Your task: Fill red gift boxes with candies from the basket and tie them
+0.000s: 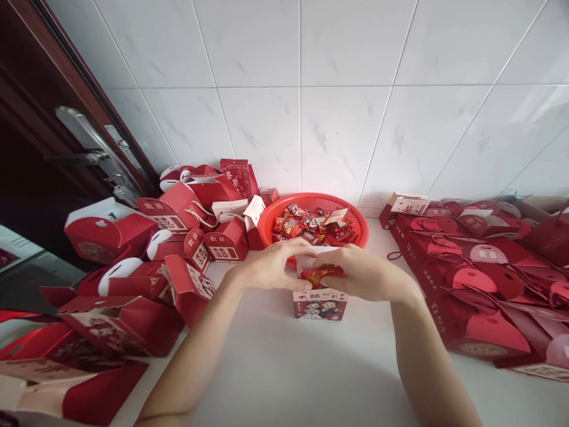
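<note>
A small candy box (320, 308), with a cartoon couple on its pale and red front, stands upright on the white table before me with its top open. My left hand (278, 267) is at the box's left side, its thumb at the front top edge and its fingers reaching over the back. In my right hand (367, 271) is a red wrapped candy (320, 275), pinched over the opening. Just behind, a red plastic basket (358, 228) holds many wrapped candies (306, 222). The inside of the box is hidden by the candy and my fingers.
Open red gift boxes (173, 207) crowd the left side of the white table (284, 373). Closed red boxes (484, 284) with cord handles stand in rows on the right. A tiled wall (258, 130) rises behind, and a dark door (53, 148) is at the left.
</note>
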Action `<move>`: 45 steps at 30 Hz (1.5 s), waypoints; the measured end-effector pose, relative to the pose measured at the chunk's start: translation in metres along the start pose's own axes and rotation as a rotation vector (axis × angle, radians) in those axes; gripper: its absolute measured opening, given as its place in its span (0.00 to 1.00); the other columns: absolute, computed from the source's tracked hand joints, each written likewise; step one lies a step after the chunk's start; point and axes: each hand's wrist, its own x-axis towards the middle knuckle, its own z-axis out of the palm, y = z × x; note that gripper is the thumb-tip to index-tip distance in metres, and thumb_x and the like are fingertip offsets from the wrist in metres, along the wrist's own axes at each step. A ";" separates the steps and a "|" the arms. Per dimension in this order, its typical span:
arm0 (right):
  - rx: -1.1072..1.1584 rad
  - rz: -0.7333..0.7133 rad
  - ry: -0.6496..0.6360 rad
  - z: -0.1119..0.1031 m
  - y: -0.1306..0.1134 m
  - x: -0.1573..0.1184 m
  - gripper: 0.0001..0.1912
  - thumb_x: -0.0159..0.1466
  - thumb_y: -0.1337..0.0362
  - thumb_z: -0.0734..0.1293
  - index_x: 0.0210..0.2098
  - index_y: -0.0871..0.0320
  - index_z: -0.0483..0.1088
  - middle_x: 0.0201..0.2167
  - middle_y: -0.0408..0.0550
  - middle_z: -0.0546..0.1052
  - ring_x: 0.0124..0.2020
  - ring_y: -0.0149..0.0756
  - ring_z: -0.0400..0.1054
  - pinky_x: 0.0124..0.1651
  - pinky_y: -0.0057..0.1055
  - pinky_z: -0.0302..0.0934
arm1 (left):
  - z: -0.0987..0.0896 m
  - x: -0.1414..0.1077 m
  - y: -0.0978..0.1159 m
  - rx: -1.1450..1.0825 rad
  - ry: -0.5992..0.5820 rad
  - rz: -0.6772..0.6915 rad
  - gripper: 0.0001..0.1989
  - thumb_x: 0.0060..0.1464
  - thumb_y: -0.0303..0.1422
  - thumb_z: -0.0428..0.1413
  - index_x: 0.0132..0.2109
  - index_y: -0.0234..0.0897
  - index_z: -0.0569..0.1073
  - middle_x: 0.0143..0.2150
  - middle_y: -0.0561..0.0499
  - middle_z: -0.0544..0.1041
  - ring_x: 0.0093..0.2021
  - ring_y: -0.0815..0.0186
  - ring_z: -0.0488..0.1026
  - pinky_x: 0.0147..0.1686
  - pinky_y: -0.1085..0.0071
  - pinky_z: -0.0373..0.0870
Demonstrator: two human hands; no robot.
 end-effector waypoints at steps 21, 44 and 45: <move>0.108 -0.083 0.419 -0.024 0.020 -0.021 0.12 0.68 0.60 0.65 0.46 0.55 0.77 0.43 0.49 0.82 0.43 0.41 0.77 0.43 0.34 0.72 | 0.000 -0.001 -0.005 0.153 0.034 0.044 0.22 0.51 0.38 0.66 0.54 0.43 0.79 0.57 0.45 0.77 0.52 0.55 0.77 0.49 0.65 0.74; 0.823 -0.197 0.289 -0.005 0.044 0.022 0.18 0.64 0.55 0.72 0.49 0.58 0.77 0.43 0.51 0.81 0.42 0.40 0.77 0.44 0.35 0.73 | -0.012 0.001 -0.005 -0.488 0.541 0.180 0.27 0.51 0.39 0.67 0.56 0.35 0.75 0.48 0.42 0.83 0.44 0.55 0.81 0.40 0.66 0.80; 0.827 -0.198 0.284 -0.005 0.044 0.021 0.18 0.64 0.55 0.72 0.49 0.58 0.77 0.43 0.51 0.81 0.42 0.41 0.77 0.44 0.35 0.73 | -0.013 0.000 -0.004 -0.472 0.523 0.179 0.25 0.51 0.39 0.67 0.54 0.34 0.77 0.47 0.42 0.83 0.44 0.55 0.82 0.40 0.66 0.80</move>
